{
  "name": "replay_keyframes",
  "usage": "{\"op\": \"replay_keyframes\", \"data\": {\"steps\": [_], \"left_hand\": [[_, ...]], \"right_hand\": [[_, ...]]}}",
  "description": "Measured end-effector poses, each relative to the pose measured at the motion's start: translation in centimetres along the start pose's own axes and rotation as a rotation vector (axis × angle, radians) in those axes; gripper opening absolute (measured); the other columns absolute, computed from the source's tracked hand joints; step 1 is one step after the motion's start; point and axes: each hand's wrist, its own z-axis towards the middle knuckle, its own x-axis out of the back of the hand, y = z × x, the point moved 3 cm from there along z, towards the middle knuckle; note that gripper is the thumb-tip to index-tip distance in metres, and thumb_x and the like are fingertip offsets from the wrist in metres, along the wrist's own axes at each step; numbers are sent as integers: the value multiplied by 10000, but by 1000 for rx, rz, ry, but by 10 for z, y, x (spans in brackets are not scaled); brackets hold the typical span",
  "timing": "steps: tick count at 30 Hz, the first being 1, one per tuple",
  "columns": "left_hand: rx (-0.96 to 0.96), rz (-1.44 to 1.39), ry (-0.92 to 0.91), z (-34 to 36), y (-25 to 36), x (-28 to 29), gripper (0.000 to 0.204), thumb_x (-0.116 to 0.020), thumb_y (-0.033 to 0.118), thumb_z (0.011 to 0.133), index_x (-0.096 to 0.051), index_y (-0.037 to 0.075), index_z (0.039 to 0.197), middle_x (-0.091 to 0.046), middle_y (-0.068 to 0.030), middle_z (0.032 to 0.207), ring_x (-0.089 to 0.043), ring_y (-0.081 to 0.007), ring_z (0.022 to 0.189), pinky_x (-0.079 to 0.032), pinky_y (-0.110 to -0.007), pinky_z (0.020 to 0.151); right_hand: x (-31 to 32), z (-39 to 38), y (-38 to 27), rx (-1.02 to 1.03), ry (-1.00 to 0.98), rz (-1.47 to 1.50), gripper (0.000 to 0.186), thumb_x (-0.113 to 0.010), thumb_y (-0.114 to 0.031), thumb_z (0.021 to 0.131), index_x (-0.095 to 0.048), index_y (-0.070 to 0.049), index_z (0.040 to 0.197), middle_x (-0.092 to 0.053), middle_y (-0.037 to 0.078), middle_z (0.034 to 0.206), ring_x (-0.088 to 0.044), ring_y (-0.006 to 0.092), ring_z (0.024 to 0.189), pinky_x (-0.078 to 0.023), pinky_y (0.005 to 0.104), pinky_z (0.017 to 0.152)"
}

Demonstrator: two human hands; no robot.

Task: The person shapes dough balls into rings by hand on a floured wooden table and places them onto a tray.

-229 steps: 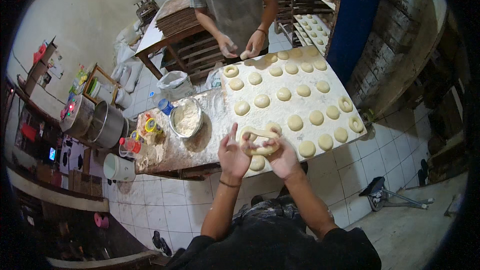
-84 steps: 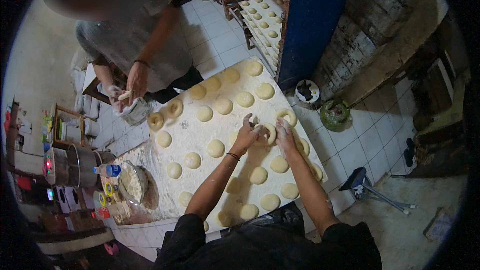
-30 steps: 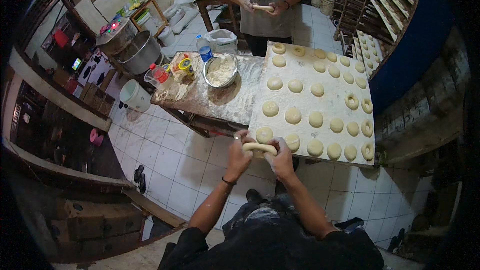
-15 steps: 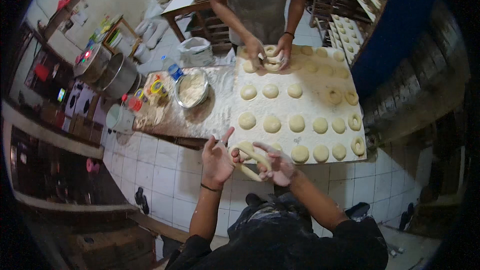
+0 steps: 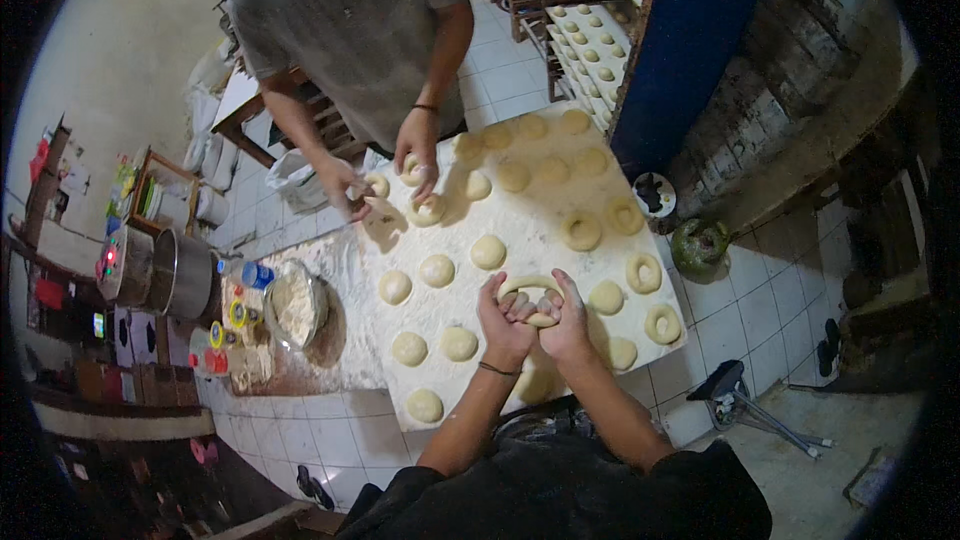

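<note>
Both of my hands hold one pale dough ring [image 5: 531,281] just above the floured board, near its front. My left hand [image 5: 507,328] grips its left side and my right hand [image 5: 567,328] its right side. Fingers of both hands meet inside the ring's hole. Round dough pieces [image 5: 459,344] lie to the left of my hands, and another dough round [image 5: 606,297] lies just right of them. Finished-looking dough rings [image 5: 661,324] rest along the board's right edge. One more dough piece [image 5: 534,384] is partly hidden beneath my forearms.
Across the board [image 5: 550,225] a co-worker's hands [image 5: 418,155] handle dough rings. At left stand a metal bowl of flour [image 5: 297,312], a blue-capped bottle [image 5: 257,275] and a large pot [image 5: 182,274]. A rack with dough trays [image 5: 590,52] is behind; a green gas cylinder [image 5: 699,245] stands at right.
My hands have moved right and forward over the board, drawing together around the dough ring, which was stretched between them before. The view has swung right. The co-worker's hands have moved apart.
</note>
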Motion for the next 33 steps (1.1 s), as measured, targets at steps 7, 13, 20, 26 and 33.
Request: {"op": "replay_keyframes", "data": {"steps": [7,13,20,26,33], "left_hand": [[906,308,-578,20,2,17,559,-395,433,906,-289,80,1326,-532,-198,1101,-583,-229,646,-496,-318,511],[107,1378,-219,110,41,-33,644,-552,312,864,-207,61,1345,-484,-52,792,-473,-110,621,-430,-254,544],[-498,1811,-386,134,36,-21,694,-590,207,814,-199,19,1355,-534,-207,1033,-543,-255,894,-436,-361,788],[-935,2656,-708,87,12,-32,475,-655,251,725,-491,108,1147,-442,-114,1212,-326,-401,1172,-261,-553,973],[-1018,2339,-570,30,10,-30,395,-626,260,766,-521,89,1107,-447,-142,1197,-365,-392,1138,-293,-519,948]], "right_hand": [[10,-3,-41,-372,-451,-403,247,-535,-244,882,-494,-96,1075,-412,-35,594,-358,51,406,-319,221,379],[11,71,-56,17,-204,-711,421,-432,-240,921,-344,-33,1277,-576,107,925,-546,154,818,-486,299,658],[-5,85,-60,540,-255,-1272,491,-498,-193,872,-323,-26,1300,-532,205,1144,-540,316,1035,-409,385,895],[25,12,-73,530,-547,-2045,353,-575,-121,796,-486,15,1110,-549,204,988,-526,345,970,-419,418,847],[30,-3,-73,616,-709,-2118,200,-641,-96,657,-548,3,804,-535,177,890,-530,345,848,-432,414,752]]}}
